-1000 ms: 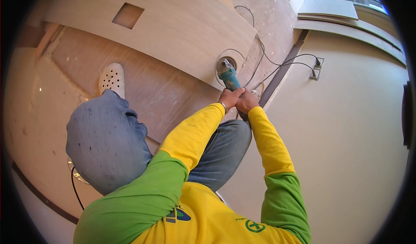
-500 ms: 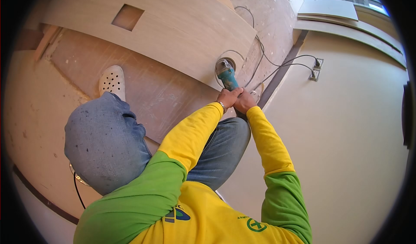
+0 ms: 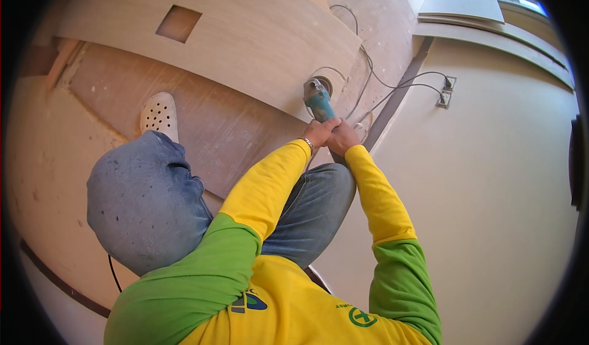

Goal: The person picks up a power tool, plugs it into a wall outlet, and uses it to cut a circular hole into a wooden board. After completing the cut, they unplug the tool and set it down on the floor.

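Both my hands are wrapped round the body of a teal angle grinder. My left hand (image 3: 320, 131), with a metal bracelet at the wrist, grips it from the left. On the right side of the same tool, close against the left, my right hand (image 3: 342, 139) is closed. The grinder (image 3: 319, 103) points away from me, its disc at the near right corner of a pale wood panel (image 3: 245, 44). A curved line shows on the panel around the disc. Whether the disc touches the surface I cannot tell.
The panel has a square cutout. Grey cables (image 3: 370, 69) run across the floor to a wall socket (image 3: 446, 92) at the right. More boards (image 3: 463, 6) lie at the upper right. My shoe (image 3: 159, 113) is on a reddish board (image 3: 202, 130); my knees are bent beside it.
The grinder and both hands have shifted slightly left and up in the view. The whole view has also moved a little. Both hands keep their hold.
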Motion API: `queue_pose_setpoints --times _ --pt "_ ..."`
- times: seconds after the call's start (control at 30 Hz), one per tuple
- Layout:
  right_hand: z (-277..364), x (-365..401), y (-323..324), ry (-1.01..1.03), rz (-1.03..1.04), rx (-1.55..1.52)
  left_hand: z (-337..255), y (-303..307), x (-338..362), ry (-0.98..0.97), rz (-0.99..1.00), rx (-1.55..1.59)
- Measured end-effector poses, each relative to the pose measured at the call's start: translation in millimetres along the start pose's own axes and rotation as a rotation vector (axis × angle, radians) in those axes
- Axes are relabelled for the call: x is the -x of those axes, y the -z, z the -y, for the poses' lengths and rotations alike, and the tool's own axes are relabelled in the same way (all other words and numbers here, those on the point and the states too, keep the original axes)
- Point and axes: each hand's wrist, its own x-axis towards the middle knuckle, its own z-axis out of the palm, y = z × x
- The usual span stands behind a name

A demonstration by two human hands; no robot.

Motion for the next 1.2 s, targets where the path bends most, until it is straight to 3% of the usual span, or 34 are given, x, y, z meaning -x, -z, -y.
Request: queue_pose_setpoints --times 0.2,0.3,0.37,0.77,1.2 --pt "13 3 11 -0.037 0.007 -0.061 -18 6 3 0.095 0.165 0.076" --pt "-33 -10 -16 0.023 -0.067 -0.125 -13 -6 13 0.068 0.132 0.093" --pt "-19 20 2 0.016 -0.076 -0.13 5 -17 13 -0.072 0.096 0.002" --pt "-56 20 4 0.08 -0.045 -0.006 34 -48 16 0.015 -0.006 0.173" --pt "-35 16 4 0.056 -0.017 0.132 41 -39 -1 0.018 -0.008 0.182"
